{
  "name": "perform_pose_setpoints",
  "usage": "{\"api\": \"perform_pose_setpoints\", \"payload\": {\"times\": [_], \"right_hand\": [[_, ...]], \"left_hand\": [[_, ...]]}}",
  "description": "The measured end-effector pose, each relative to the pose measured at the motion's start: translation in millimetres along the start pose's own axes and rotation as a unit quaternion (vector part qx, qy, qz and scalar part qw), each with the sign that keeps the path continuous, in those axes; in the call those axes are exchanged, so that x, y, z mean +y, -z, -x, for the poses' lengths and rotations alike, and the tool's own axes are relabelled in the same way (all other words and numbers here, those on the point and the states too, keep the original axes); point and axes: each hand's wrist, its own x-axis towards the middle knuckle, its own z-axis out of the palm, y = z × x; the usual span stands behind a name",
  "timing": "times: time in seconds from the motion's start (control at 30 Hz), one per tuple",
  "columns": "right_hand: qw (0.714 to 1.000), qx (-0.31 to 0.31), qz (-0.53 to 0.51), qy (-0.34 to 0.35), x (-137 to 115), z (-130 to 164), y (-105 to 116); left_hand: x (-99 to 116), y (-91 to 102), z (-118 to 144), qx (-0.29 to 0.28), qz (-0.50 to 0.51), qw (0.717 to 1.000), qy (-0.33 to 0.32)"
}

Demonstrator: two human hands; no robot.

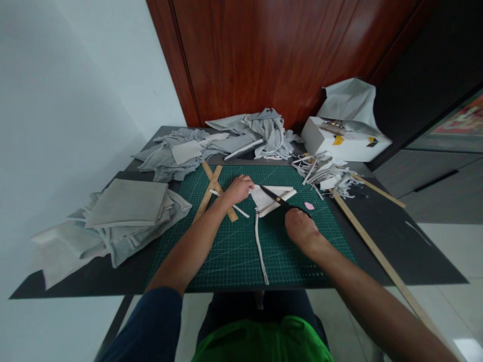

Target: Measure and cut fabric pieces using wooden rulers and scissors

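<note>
My right hand (301,227) is closed round the handles of black scissors (278,199). Their blades lie across a pale piece of fabric (268,195) with folded edges. At the fabric's upper left corner, my left hand (241,188) pinches the cloth with its fingertips. From the lower corner of the fabric a narrow pale strip (259,246) hangs down over the green cutting mat (234,261). A small pink piece (309,205) lies right of the scissors.
Two crossed wooden rulers (208,196) lie left of my left hand. Folded cloth (126,203) is stacked at the left, and grey fabric (264,131) is heaped at the back. Fabric strips (328,171), a white box (343,143) and a long wooden ruler (370,241) are at the right.
</note>
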Motion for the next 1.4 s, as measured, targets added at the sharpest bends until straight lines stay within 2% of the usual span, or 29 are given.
{"api": "perform_pose_setpoints", "payload": {"times": [0.1, 0.2, 0.33, 0.47, 0.57, 0.63, 0.67, 0.73, 0.83, 0.93, 1.0, 1.13, 1.4], "right_hand": [[0.992, -0.007, 0.126, 0.001, -7.5, 3.5, 5.1], [0.990, 0.002, 0.138, 0.027, -10.3, 7.6, 13.3], [0.992, -0.008, 0.122, 0.029, -8.9, 13.5, 13.9], [0.993, -0.018, 0.119, -0.008, -10.0, 14.9, 9.7], [0.993, -0.051, 0.105, 0.006, -5.7, 9.5, 19.3], [0.995, -0.090, 0.036, 0.019, 0.8, 6.3, 30.1], [0.992, -0.123, -0.034, 0.019, 4.1, 6.4, 34.9], [0.957, -0.174, -0.234, -0.003, 8.5, 11.9, 39.9], [0.852, -0.194, -0.485, -0.041, 7.4, 32.3, 33.0], [0.773, -0.193, -0.599, -0.078, 1.9, 56.5, 16.2], [0.739, -0.197, -0.638, -0.091, -0.9, 68.9, 5.8], [0.717, -0.215, -0.656, -0.098, -3.8, 82.0, -5.1], [0.716, -0.222, -0.652, -0.111, -6.4, 84.0, -9.9]], "left_hand": [[-0.4, 0.0, 1.0, 0.006, 0.009, 1.000, -0.007], [-0.1, 0.1, 1.5, 0.013, 0.018, 1.000, -0.005], [0.2, -0.4, 1.3, 0.025, 0.032, 0.999, -0.002], [-1.6, -1.3, 1.2, 0.031, 0.038, 0.999, -0.005], [-4.1, -1.5, 1.9, 0.028, 0.040, 0.999, -0.016], [-5.8, -1.4, 2.3, 0.028, 0.043, 0.998, -0.021], [-6.7, -1.2, 2.4, 0.028, 0.045, 0.998, -0.022], [-8.2, -0.7, 2.3, 0.026, 0.050, 0.998, -0.024], [-10.1, 0.2, 2.0, 0.020, 0.056, 0.998, -0.025], [-11.1, 0.4, 1.9, 0.015, 0.059, 0.998, -0.024], [-11.3, 0.2, 1.9, 0.015, 0.058, 0.998, -0.021], [-11.0, -0.1, 2.4, 0.023, 0.057, 0.998, -0.019], [-12.0, 1.4, 3.2, 0.015, 0.067, 0.997, -0.021]]}}
